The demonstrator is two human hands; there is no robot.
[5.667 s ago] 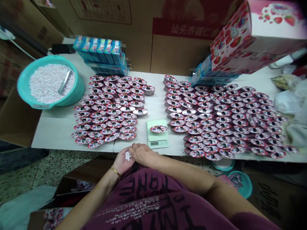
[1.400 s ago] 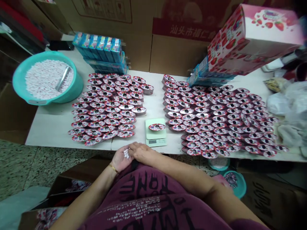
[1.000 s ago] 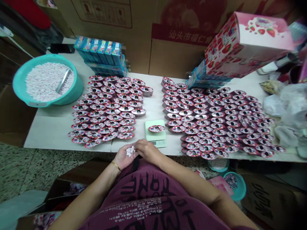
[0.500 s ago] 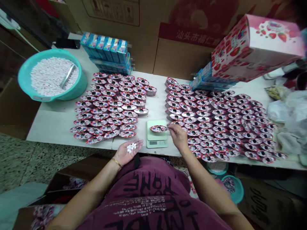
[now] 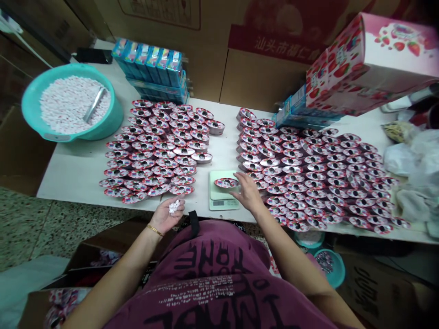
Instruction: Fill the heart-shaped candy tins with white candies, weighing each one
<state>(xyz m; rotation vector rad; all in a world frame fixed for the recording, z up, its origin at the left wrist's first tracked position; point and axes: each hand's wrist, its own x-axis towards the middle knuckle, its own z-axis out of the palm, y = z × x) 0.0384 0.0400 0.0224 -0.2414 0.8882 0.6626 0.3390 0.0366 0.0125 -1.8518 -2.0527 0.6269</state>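
Observation:
Palm up, my left hand (image 5: 168, 215) cups a small heap of white candies (image 5: 174, 207) at the table's front edge. Its fingers curl a little around them. A digital scale (image 5: 224, 204) stands in the gap between two groups of small packs, carrying one oval-topped pack (image 5: 226, 183) with a dark round hole in its red and white top. My right hand (image 5: 248, 192) is at the right end of this pack. Its thumb and fingers are spread apart on either side of that end; whether they touch it I cannot tell.
Rows of matching packs stand left (image 5: 147, 155) and right (image 5: 308, 178). A turquoise basin (image 5: 115, 116) of white candies holds a metal scoop (image 5: 94, 105). Blue boxes (image 5: 154, 68), a strawberry-printed box (image 5: 370, 64) and large cartons (image 5: 254, 82) line the back. Plastic bags (image 5: 418, 169) lie far right.
My left hand has drawn left with the candies, its fingers curling more. My right hand has moved slightly left, and its pinched fingers have spread around the pack's end.

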